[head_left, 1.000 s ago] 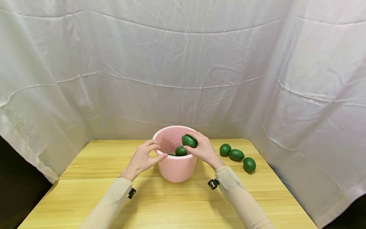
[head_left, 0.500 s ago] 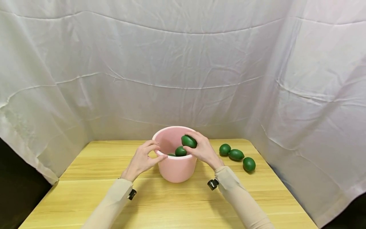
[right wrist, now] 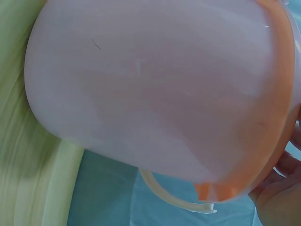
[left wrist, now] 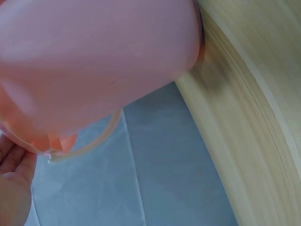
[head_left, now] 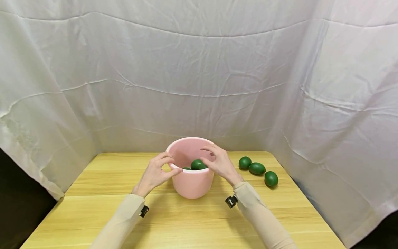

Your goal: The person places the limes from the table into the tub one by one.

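A pink bucket (head_left: 192, 185) stands upright on the table, with green limes (head_left: 197, 164) inside it; its front wall hides part of them. My left hand (head_left: 156, 172) holds the rim at the left, fingers over the side and thumb along the front edge. In the left wrist view, that hand's fingers (left wrist: 14, 157) meet the rim near the handle mount. Over the right side of the opening, my right hand (head_left: 220, 162) has its thumb and fingers spread apart, with nothing between them. The bucket's curved pale handle (right wrist: 176, 200) shows in the right wrist view.
To the right of the bucket, three more limes (head_left: 257, 168) lie on the wooden table (head_left: 192, 224). White cloth (head_left: 199, 69) hangs behind the table and along both sides.
My right hand has let go of the lime it held, which has dropped among those in the bucket. The left hand has stayed on the rim.
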`<move>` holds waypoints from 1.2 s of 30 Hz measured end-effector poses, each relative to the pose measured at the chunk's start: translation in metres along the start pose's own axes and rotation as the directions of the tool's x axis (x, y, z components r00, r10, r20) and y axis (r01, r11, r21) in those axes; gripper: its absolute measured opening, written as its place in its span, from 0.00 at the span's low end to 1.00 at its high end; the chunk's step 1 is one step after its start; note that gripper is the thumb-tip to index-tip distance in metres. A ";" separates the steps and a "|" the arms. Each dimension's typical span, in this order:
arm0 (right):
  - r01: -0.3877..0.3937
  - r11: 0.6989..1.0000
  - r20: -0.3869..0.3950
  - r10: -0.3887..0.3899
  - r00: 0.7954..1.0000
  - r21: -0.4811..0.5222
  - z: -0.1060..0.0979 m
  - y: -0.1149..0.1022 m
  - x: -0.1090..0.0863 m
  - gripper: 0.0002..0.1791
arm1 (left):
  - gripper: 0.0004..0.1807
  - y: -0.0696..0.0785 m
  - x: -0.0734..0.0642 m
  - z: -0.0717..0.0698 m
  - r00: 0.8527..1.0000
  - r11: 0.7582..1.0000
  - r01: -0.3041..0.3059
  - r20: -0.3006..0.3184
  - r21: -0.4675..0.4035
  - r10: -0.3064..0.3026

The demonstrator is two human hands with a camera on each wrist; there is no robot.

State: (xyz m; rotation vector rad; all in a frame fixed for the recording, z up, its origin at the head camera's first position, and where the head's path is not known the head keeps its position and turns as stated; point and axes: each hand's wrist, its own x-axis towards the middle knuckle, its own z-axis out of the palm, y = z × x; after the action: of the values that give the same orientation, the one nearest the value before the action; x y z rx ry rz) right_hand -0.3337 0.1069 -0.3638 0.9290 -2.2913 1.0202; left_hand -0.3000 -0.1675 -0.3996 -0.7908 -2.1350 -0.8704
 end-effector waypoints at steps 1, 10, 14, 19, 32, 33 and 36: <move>0.010 1.000 -0.010 -0.010 1.000 0.001 0.000 0.000 0.000 0.18 | 0.16 0.000 0.000 0.000 1.000 1.000 0.000 0.000 0.000 0.000; -0.014 1.000 -0.115 0.014 0.993 0.000 -0.006 0.005 -0.004 0.13 | 0.15 0.000 0.000 0.000 1.000 1.000 0.005 0.004 -0.003 -0.005; -0.028 1.000 -0.133 0.028 0.991 0.003 -0.013 0.009 -0.008 0.12 | 0.14 -0.001 0.000 0.001 1.000 1.000 -0.005 -0.002 -0.001 0.005; -0.034 0.999 -0.158 0.031 0.987 -0.013 -0.022 0.018 -0.013 0.11 | 0.14 -0.001 0.000 0.001 1.000 1.000 -0.014 -0.009 -0.005 0.014; -0.146 0.985 -0.155 0.131 0.979 -0.091 -0.044 0.052 -0.037 0.14 | 0.14 -0.002 -0.001 0.001 1.000 1.000 0.014 0.002 -0.006 -0.014; -0.154 0.983 -0.151 0.138 0.979 -0.099 -0.046 0.055 -0.040 0.15 | 0.14 -0.002 -0.001 0.001 1.000 1.000 0.013 0.001 -0.008 -0.013; -0.179 0.973 -0.128 0.160 0.979 -0.148 -0.053 0.061 -0.047 0.16 | 0.14 -0.001 -0.001 0.002 1.000 1.000 0.007 -0.005 -0.009 -0.007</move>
State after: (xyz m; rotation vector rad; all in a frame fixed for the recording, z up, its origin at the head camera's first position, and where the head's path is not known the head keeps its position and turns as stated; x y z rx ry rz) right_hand -0.3400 0.1965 -0.3889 0.6027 -2.3456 0.9170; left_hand -0.3008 -0.1673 -0.4016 -0.7855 -2.1321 -0.8848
